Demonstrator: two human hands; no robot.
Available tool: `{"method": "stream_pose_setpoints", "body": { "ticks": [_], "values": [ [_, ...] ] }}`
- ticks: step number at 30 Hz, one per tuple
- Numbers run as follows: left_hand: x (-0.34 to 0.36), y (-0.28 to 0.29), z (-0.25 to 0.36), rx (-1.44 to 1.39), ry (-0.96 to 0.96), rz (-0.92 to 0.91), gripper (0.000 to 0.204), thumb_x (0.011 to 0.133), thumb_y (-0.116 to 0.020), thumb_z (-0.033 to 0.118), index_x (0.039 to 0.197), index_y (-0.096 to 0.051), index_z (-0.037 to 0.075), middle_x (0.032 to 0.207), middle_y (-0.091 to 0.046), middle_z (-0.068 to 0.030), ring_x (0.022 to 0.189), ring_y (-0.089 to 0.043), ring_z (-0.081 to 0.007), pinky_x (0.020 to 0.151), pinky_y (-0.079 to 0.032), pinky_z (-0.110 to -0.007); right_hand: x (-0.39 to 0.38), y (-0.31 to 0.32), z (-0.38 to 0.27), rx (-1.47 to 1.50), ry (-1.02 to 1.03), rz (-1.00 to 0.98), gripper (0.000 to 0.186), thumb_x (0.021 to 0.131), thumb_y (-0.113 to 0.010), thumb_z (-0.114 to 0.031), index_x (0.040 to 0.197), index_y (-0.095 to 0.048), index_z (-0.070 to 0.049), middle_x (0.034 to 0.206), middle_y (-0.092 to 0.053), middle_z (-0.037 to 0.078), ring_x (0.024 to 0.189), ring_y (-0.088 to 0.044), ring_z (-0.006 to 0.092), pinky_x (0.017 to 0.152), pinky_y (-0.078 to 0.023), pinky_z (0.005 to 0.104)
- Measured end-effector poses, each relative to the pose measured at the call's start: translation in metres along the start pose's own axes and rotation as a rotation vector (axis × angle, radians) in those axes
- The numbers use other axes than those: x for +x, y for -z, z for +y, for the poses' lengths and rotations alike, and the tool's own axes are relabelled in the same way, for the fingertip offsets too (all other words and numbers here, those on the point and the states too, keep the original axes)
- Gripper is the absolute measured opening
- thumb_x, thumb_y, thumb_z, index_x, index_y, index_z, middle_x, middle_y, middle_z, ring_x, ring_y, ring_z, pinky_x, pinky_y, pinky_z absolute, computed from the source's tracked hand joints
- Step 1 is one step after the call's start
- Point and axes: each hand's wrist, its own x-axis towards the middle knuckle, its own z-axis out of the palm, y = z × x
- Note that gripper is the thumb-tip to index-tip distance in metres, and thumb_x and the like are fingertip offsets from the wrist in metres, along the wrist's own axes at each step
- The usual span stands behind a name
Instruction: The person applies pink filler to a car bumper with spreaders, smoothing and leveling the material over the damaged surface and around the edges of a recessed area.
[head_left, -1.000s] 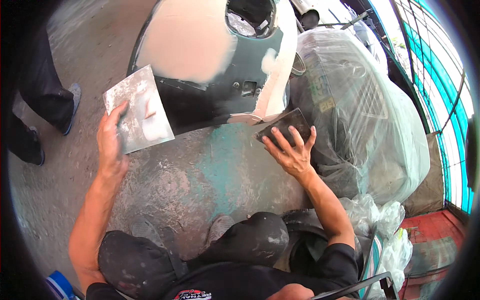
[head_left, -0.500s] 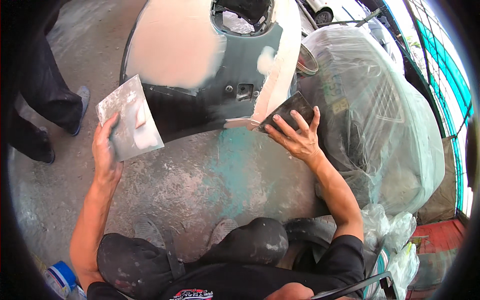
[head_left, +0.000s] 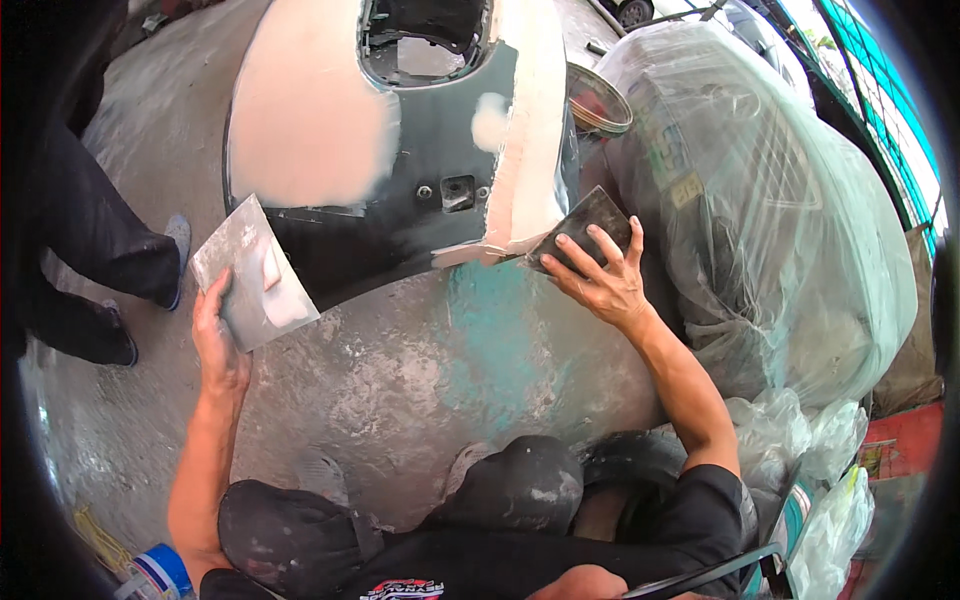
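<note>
My left hand point(head_left: 222, 340) grips a thin, whitish mixing plate point(head_left: 228, 247) by its lower left side. A dab of pale pink body filler point(head_left: 284, 302) lies on the plate. My right hand point(head_left: 612, 287) has its fingers spread over a dark rectangular spreader point(head_left: 590, 222), whose lower tip is at the right lower corner of a black car bumper point(head_left: 400, 240). Pale filler covers a broad patch point(head_left: 310, 125) on the bumper's left, a small spot point(head_left: 490, 122), and a long strip point(head_left: 522, 130) down its right edge. Whether the spreader touches the bumper is hard to tell.
Right of the bumper stands a vehicle part wrapped in clear plastic point(head_left: 770, 200). A round can point(head_left: 598, 100) sits between them. Another person's legs point(head_left: 110, 220) stand at the left. A tyre point(head_left: 640, 462), plastic bags point(head_left: 830, 540) and a blue-lidded tub point(head_left: 160, 572) are near me.
The view has shifted, so the bumper appears farther left and lower. Against the bumper, the spreader has slid slightly right along its lower corner. Both hands keep their holds.
</note>
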Motion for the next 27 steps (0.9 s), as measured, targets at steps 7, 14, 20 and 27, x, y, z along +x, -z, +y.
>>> {"method": "stream_pose_setpoints", "body": {
  "ticks": [7,14,20,27],
  "values": [
    [0.006,0.006,-0.005,0.069,-0.016,0.002,0.04,0.1,-0.056,0.024,0.133,-0.053,0.0,0.128,-0.062,-0.0122,0.116,-0.063,-0.0244,0.101,-0.051,-0.04,-0.002,-0.001,-0.033,-0.018,-0.031,0.036,0.049,0.078,-0.08,-0.045,0.125,-0.066,-0.04,0.146,-0.049,-0.012,0.144,-0.032,0.0236,0.117,-0.015,0.0737],
    [0.006,0.008,-0.005,0.07,-0.036,-0.016,0.041,0.1,-0.056,0.024,0.134,-0.054,0.0,0.128,-0.063,-0.0122,0.117,-0.063,-0.0247,0.102,-0.05,-0.041,0.007,-0.023,-0.035,-0.037,-0.051,0.129,0.034,0.081,-0.076,-0.038,0.115,-0.073,-0.042,0.146,-0.047,-0.014,0.139,-0.04,0.0198,0.12,-0.015,0.0714],
    [0.005,0.009,-0.006,0.084,-0.029,0.008,0.041,0.101,-0.054,0.024,0.135,-0.053,0.001,0.132,-0.061,-0.0124,0.119,-0.061,-0.0247,0.104,-0.048,-0.041,-0.003,-0.041,-0.018,-0.094,-0.008,0.202,0.033,0.08,-0.078,-0.041,0.112,-0.073,-0.044,0.146,-0.045,-0.017,0.141,-0.036,0.02,0.12,-0.016,0.0708],
    [0.011,0.017,-0.003,0.065,-0.043,-0.067,0.04,0.102,-0.052,0.022,0.136,-0.052,0.002,0.132,-0.06,-0.0119,0.12,-0.061,-0.0251,0.104,-0.049,-0.041,-0.033,-0.001,0.001,-0.146,-0.308,0.079,0.052,0.073,-0.087,-0.036,0.122,-0.071,-0.028,0.141,-0.055,0.002,0.135,-0.04,0.032,0.116,-0.022,0.0645]
  ]
}}
